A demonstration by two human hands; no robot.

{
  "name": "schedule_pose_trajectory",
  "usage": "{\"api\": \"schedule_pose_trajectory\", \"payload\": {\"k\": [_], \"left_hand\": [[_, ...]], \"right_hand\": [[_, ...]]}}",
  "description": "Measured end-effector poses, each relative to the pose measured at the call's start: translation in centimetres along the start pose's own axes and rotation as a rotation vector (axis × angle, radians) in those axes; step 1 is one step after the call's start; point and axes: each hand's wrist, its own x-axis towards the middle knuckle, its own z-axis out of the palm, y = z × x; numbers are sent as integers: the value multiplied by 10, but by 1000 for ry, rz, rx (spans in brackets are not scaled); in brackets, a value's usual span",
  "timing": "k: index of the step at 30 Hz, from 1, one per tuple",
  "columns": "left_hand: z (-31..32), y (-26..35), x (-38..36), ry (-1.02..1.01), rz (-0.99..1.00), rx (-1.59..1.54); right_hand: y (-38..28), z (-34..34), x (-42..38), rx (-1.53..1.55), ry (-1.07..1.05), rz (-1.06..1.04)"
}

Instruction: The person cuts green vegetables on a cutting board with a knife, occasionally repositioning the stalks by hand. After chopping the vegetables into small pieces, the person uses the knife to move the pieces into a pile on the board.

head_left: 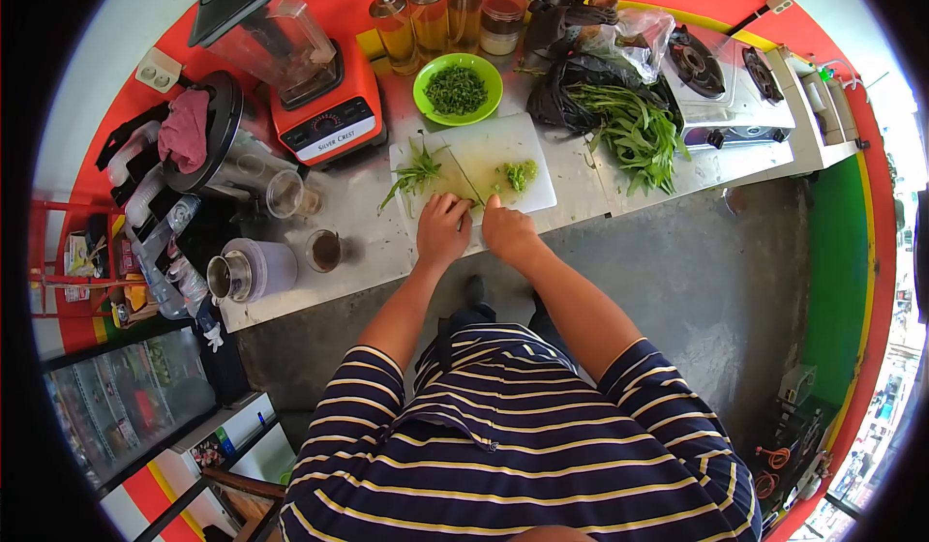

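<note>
A white cutting board (527,145) lies on the metal counter. My left hand (444,228) is at its front edge, fingers bent and pressed together on some greens beside the blade. My right hand (509,227) is wrapped round the handle of a knife (464,173), whose blade points away to the upper left across the board. Leafy green stems (418,168) lie left of the blade, and a small pile of chopped greens (520,174) sits to its right. Behind the board, a green bowl (495,84) holds dark chopped leaves (455,90).
A red blender (329,121) stands at the back left, near oil bottles (428,19). Long leafy greens (644,145) spill from a black bag (561,97) to the right, beside a gas stove (740,97). A glass (323,250) and a metal-topped container (261,269) stand at left.
</note>
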Motion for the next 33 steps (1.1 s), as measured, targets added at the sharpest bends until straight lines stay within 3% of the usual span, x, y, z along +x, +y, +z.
{"api": "schedule_pose_trajectory", "payload": {"k": [5,7,14,20,27,33], "left_hand": [[1,2,7,47,-33,-9],[-2,1,6,52,-46,-14],[-4,2,2,-1,-45,22],[-7,2,3,33,-11,15],[-6,6,2,34,-24,32],[-5,7,1,37,-58,0]], "right_hand": [[3,8,-11,-116,-67,-10],[0,11,-14,64,-154,68],[4,-11,-3,-81,-192,-54],[4,17,-15,80,-97,-9],[7,2,-9,-98,-20,-133],[8,12,-22,-73,-81,-86]]}}
